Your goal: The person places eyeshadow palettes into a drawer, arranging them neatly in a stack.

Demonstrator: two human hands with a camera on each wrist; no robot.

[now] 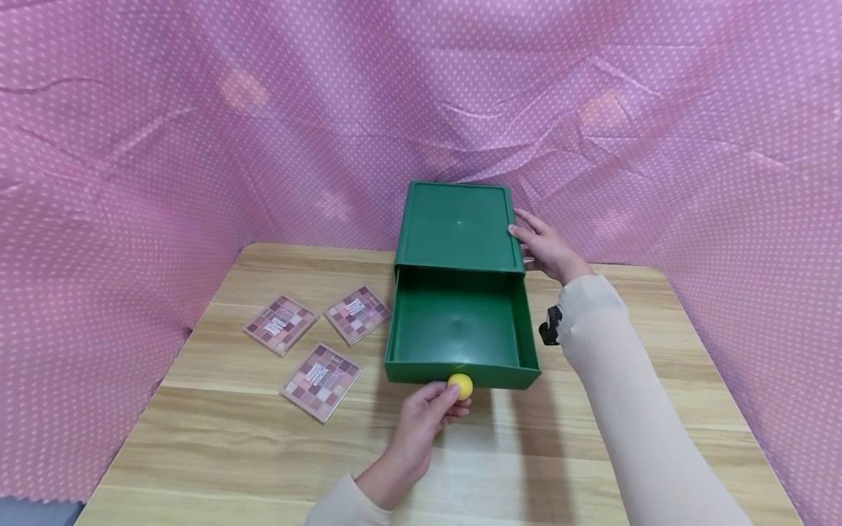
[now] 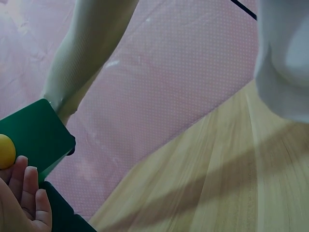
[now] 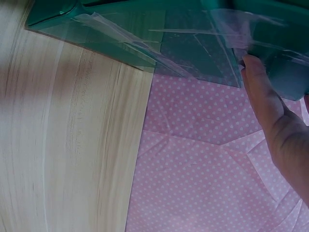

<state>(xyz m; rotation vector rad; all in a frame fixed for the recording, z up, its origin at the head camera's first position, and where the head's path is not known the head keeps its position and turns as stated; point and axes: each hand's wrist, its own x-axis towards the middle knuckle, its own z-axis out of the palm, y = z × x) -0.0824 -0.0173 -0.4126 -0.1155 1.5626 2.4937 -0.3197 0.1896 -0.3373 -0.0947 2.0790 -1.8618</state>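
A green drawer box [image 1: 459, 226] stands on the table with its drawer [image 1: 454, 329] pulled well out toward me, the inside floor showing. At the drawer's front, my left hand [image 1: 421, 424] pinches the round yellow knob [image 1: 460, 386] between thumb and fingers. My right hand [image 1: 546, 245] rests on the box's right side, thumb at the top edge and fingers along the side wall. The right wrist view shows one of its fingers [image 3: 263, 92] stretched out against that wall, where clear tape [image 3: 125, 41] is stuck.
Three makeup palettes, a left one [image 1: 281, 325], a back one [image 1: 357, 314] and a front one [image 1: 322, 382], lie flat on the wooden table [image 1: 230, 453] left of the drawer. Pink dotted cloth [image 1: 316, 109] hangs close around the table's back and sides.
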